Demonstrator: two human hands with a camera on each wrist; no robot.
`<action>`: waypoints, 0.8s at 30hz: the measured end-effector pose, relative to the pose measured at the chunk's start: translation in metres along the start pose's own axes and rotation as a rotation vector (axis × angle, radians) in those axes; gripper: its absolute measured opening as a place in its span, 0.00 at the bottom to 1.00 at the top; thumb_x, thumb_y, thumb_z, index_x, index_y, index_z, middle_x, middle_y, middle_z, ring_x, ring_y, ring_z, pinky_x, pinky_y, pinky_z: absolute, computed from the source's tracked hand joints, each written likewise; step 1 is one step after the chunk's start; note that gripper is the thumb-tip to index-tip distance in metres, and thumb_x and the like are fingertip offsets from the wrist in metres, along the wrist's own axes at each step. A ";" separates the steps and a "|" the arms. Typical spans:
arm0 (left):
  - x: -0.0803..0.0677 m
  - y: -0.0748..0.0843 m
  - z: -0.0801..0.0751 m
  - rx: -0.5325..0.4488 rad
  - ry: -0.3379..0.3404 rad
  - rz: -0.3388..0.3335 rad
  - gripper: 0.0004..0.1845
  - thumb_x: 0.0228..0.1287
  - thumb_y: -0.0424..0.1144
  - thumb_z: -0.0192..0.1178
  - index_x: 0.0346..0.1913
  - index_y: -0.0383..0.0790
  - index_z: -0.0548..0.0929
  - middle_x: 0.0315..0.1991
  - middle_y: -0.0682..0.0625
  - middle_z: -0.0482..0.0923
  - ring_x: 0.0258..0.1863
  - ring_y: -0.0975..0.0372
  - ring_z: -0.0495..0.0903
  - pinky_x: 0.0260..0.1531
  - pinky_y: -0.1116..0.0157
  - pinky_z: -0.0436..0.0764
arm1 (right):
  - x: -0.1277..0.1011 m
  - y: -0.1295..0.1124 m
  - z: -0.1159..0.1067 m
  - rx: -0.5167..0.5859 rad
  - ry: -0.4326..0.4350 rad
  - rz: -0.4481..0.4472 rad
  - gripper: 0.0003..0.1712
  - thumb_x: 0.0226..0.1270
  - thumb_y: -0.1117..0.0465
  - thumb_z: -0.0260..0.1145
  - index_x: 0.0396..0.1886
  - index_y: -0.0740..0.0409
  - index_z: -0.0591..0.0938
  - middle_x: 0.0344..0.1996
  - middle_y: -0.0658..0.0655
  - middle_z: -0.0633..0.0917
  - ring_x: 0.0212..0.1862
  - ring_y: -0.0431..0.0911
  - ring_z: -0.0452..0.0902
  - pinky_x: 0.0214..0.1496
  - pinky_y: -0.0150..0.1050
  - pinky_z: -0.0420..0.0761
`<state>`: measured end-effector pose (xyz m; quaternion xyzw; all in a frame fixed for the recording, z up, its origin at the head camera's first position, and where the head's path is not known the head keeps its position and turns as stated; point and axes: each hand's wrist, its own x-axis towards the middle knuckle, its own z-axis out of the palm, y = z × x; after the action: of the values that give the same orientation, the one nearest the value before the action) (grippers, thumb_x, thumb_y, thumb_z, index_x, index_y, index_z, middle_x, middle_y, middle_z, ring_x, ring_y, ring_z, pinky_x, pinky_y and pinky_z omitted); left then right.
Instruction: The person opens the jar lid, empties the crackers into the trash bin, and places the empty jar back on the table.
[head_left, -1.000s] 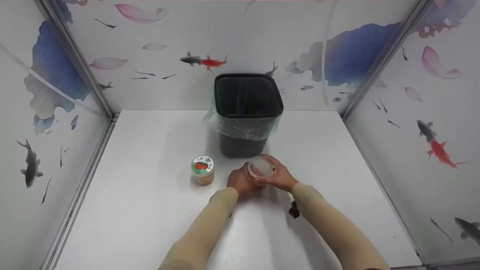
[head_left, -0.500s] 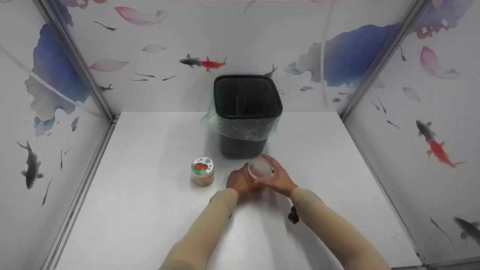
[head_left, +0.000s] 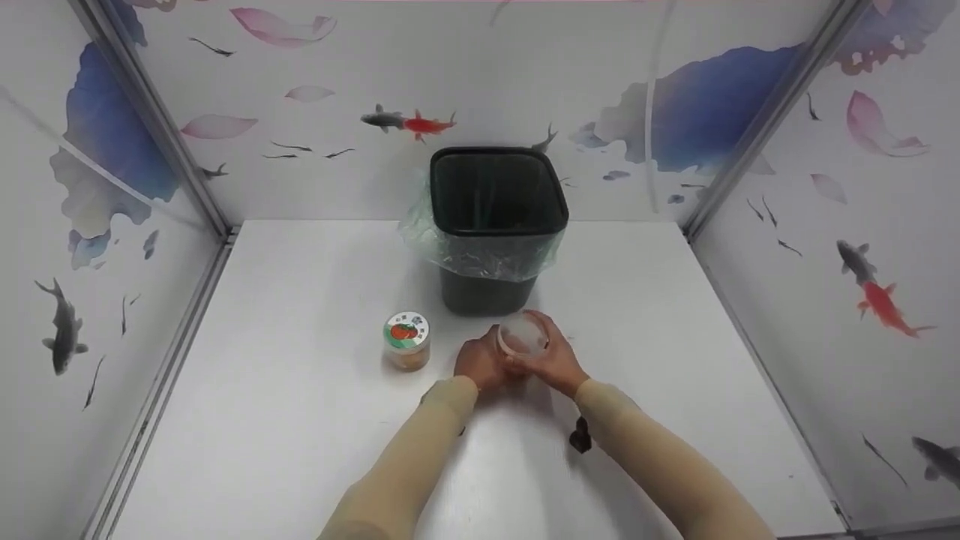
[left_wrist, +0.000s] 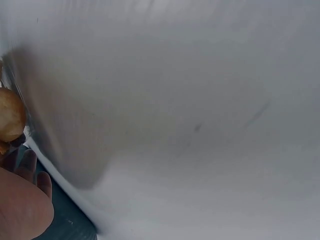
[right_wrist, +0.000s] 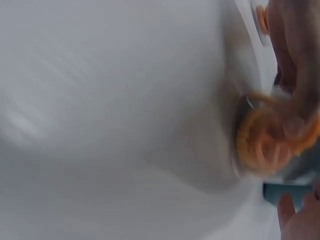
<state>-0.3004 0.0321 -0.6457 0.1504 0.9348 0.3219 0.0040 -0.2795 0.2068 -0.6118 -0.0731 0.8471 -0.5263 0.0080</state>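
A small clear jar [head_left: 523, 335] with a translucent lid stands on the white table [head_left: 285, 420] just in front of the bin. My left hand [head_left: 482, 361] grips its body from the left. My right hand [head_left: 553, 352] is curled round its top from the right. The blurred right wrist view shows orange pieces inside the jar [right_wrist: 265, 145] beside my fingers [right_wrist: 295, 65]. In the left wrist view I see mostly white table [left_wrist: 190, 110], an edge of my left hand [left_wrist: 20, 210] and an orange piece [left_wrist: 10, 115] at the left border.
A second jar [head_left: 406, 341], with a tomato-print lid and orange contents, stands left of my hands. A black bin [head_left: 495, 217] with a clear liner is directly behind the held jar. Fish-patterned walls [head_left: 97, 225] enclose the table on three sides.
Both hands stay on the jar. My right forearm has swung slightly left and the wrist has turned a little over the lid.
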 end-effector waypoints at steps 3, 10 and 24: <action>0.001 0.000 0.000 -0.009 0.002 0.012 0.52 0.41 0.67 0.73 0.66 0.39 0.71 0.46 0.46 0.84 0.44 0.55 0.84 0.49 0.58 0.81 | 0.008 -0.001 -0.014 -0.002 -0.120 -0.045 0.56 0.41 0.51 0.86 0.72 0.43 0.68 0.64 0.50 0.74 0.65 0.49 0.68 0.66 0.53 0.66; 0.000 0.000 0.001 -0.016 -0.005 0.004 0.51 0.43 0.68 0.72 0.67 0.41 0.71 0.49 0.48 0.84 0.47 0.56 0.83 0.52 0.59 0.80 | 0.013 -0.004 -0.027 -0.042 -0.229 -0.071 0.58 0.41 0.53 0.86 0.74 0.44 0.66 0.65 0.49 0.74 0.67 0.50 0.67 0.67 0.56 0.65; 0.001 -0.001 0.004 0.009 0.032 0.009 0.48 0.44 0.62 0.72 0.65 0.38 0.72 0.45 0.43 0.85 0.43 0.51 0.84 0.48 0.56 0.81 | -0.015 -0.015 0.008 0.006 0.080 0.031 0.63 0.42 0.44 0.84 0.76 0.50 0.60 0.70 0.62 0.67 0.68 0.62 0.65 0.65 0.57 0.68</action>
<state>-0.3007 0.0340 -0.6490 0.1494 0.9355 0.3200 -0.0130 -0.2622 0.1949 -0.6028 -0.0386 0.8464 -0.5309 -0.0175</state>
